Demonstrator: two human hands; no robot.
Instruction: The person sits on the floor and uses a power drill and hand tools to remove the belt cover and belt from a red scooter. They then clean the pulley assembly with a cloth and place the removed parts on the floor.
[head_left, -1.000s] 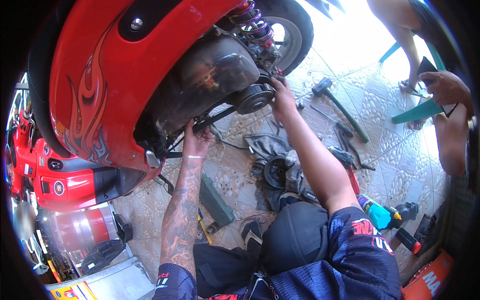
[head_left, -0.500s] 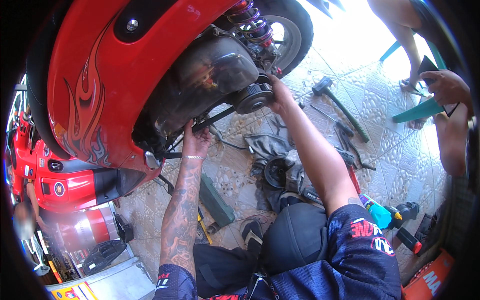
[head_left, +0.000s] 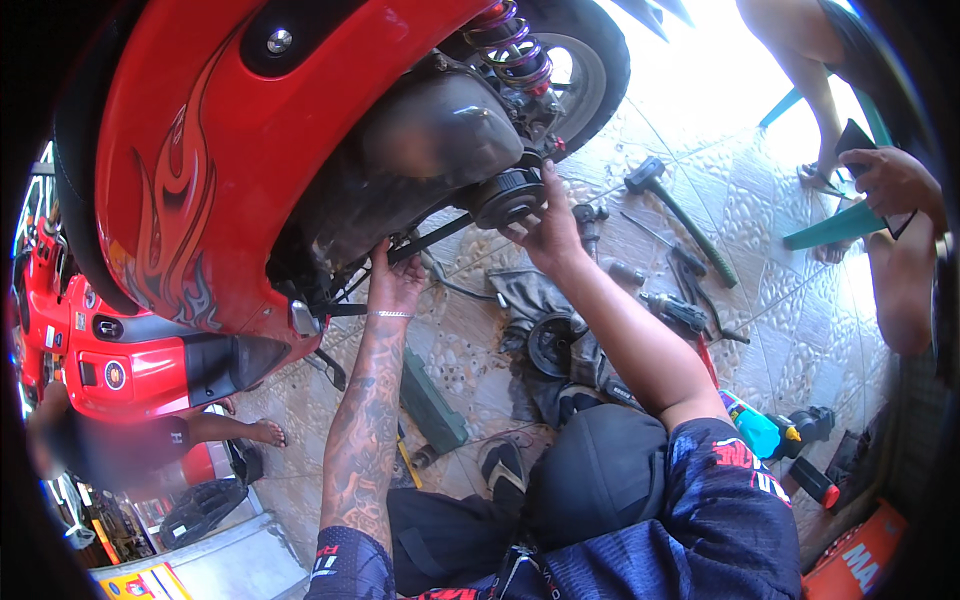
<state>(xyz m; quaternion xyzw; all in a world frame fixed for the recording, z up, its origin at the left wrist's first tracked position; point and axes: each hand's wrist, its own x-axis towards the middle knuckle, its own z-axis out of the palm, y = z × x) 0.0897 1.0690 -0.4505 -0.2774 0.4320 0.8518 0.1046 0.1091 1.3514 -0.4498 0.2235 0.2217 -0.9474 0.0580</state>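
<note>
A red scooter (head_left: 230, 190) with flame graphics fills the upper left, its dark engine side (head_left: 430, 140) facing me. My right hand (head_left: 550, 232) grips the outer side of a round, dark clutch pulley (head_left: 508, 197), thumb up along its edge and fingers beneath. A black drive belt (head_left: 440, 236) runs from this pulley toward the front of the engine. At the belt's lower stretch, my left hand (head_left: 398, 285) is closed on it, with some fingertips hidden behind it. The rear wheel (head_left: 590, 75) and a coil-spring shock absorber (head_left: 512, 48) are just beyond.
On the tiled floor at right lie a hammer (head_left: 685, 220), a screwdriver (head_left: 648, 232) and a power drill (head_left: 675, 312). A round black part (head_left: 550, 345) rests on a grey cloth; a green case (head_left: 433, 400) is nearer. People are at both sides, one holding a phone (head_left: 855, 140).
My right hand has shifted lower and turned around the pulley, its fingers now showing beneath. My left hand stays at the belt. At left, a person's bare leg has come into view.
</note>
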